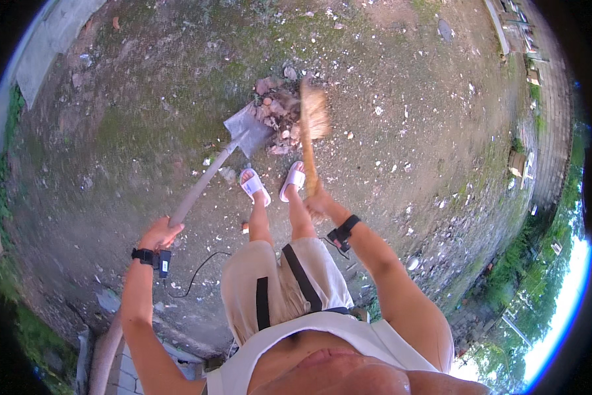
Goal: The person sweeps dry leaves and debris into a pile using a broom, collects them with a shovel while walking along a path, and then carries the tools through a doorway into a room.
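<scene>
1. Left hand: We see the left hand (161,234) closed around the shaft of the shovel (207,178). The shaft extends back past the forearm, probably to steady the tool one-handed.
2. Right hand: We see the right hand (317,203) wrapped around the near end of the broom (307,131), likely for reach; we cannot tell each finger's position.
3. Shovel blade: We note the blade low on the ground, its edge meeting the left side of the rubble pile (277,108), apparently so that no gap remains.
4. Broom head: We find the blurred bristles at the pile's right side, which places the pile between both tools.
5. Feet: We observe both sandals (255,186) planted apart, just short of the pile, presumably for balance and clearance.
</scene>
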Demonstrator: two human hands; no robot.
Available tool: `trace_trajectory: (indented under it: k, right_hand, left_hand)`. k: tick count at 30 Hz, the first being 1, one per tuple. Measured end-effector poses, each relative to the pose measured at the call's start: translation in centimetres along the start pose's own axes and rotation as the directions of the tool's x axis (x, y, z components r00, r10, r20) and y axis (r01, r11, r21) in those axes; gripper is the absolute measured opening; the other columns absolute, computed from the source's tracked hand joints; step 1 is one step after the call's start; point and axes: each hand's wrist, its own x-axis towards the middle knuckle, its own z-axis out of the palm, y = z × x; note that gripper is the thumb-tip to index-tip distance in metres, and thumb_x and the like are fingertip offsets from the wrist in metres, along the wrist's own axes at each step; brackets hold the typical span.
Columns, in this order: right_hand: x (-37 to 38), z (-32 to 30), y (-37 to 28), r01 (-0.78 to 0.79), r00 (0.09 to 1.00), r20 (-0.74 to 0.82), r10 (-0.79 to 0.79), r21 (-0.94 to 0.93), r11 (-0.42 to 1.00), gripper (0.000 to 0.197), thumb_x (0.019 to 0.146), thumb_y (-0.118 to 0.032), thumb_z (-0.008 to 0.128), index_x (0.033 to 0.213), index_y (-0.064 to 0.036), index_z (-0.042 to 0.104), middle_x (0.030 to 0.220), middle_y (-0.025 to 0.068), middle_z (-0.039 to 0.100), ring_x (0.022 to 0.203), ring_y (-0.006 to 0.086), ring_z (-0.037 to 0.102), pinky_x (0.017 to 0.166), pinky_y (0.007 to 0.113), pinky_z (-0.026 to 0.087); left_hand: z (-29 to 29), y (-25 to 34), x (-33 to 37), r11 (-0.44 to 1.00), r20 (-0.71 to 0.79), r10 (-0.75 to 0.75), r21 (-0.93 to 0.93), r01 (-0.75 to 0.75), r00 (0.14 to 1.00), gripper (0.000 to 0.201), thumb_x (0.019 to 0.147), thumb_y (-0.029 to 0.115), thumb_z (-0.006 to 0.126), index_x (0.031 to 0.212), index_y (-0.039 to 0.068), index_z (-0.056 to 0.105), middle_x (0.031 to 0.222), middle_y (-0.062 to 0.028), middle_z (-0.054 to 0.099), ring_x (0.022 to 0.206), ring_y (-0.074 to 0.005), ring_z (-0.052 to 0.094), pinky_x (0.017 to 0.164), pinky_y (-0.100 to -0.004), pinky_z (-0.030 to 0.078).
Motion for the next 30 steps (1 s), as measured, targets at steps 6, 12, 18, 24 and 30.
trace_trajectory:
  k: [6,12,18,24,30]
  right_hand:
    - [-6.3,-1.9,-2.4,0.219,0.955,0.228,-0.188,-0.121,0.968,0.066,0.08,-0.028,0.062,0.126,0.003,0.028,0.095,0.0303,0.062,0.095,0.0398,0.064,0.072,0.044,0.052]
    - [-10.8,-5.9,-5.9,0.192,0.918,0.383,-0.101,-0.207,0.959,0.091,0.071,-0.006,0.066,0.141,0.0004,0.009,0.084,0.0228,0.063,0.075,0.0323,0.066,0.058,0.04,0.052]
    - [-9.9,-6.8,-3.0,0.186,0.903,0.425,-0.061,-0.261,0.947,0.102,0.068,-0.001,0.064,0.147,-0.0061,-0.001,0.073,0.017,0.063,0.061,0.0261,0.064,0.052,0.037,0.05]
    - [-10.3,-9.1,0.4,0.047,0.946,0.321,-0.039,-0.015,0.999,0.097,0.067,0.003,0.06,0.148,-0.0126,0.008,0.07,0.0137,0.06,0.055,0.0217,0.06,0.046,0.035,0.047]
    - [-15.9,-8.2,7.4,-0.176,0.955,0.292,0.051,0.419,0.891,0.082,0.068,0.007,0.059,0.14,-0.0109,0.024,0.067,0.0065,0.054,0.051,0.0161,0.054,0.042,0.031,0.044]
  left_hand:
    - [2.3,-2.6,1.1,0.998,-0.009,0.023,-0.065,-0.023,1.0,0.025,0.086,0.022,0.066,0.074,0.007,0.05,0.054,0.0,0.047,0.042,-0.0094,0.043,0.036,-0.0279,0.033]
    - [5.7,-10.7,5.8,0.964,-0.046,0.021,-0.266,-0.032,0.999,0.024,0.085,0.023,0.068,0.079,0.006,0.052,0.056,-0.0001,0.047,0.042,-0.0093,0.043,0.035,-0.0279,0.03]
    - [8.8,-17.2,10.8,0.987,-0.301,-0.045,0.136,0.089,0.953,0.054,0.075,0.051,0.068,0.099,0.004,0.059,0.07,-0.0102,0.065,0.059,-0.0232,0.065,0.057,-0.0372,0.05]
    - [11.3,-18.9,12.0,0.993,-0.273,-0.078,0.069,0.1,0.959,0.054,0.076,0.049,0.069,0.101,0.003,0.06,0.072,-0.0113,0.066,0.062,-0.0261,0.065,0.06,-0.0394,0.05]
    - [11.7,-15.7,10.0,0.988,-0.275,-0.054,0.128,0.092,0.96,0.052,0.078,0.046,0.068,0.101,0.0,0.058,0.074,-0.0137,0.066,0.065,-0.0273,0.066,0.061,-0.0404,0.05]
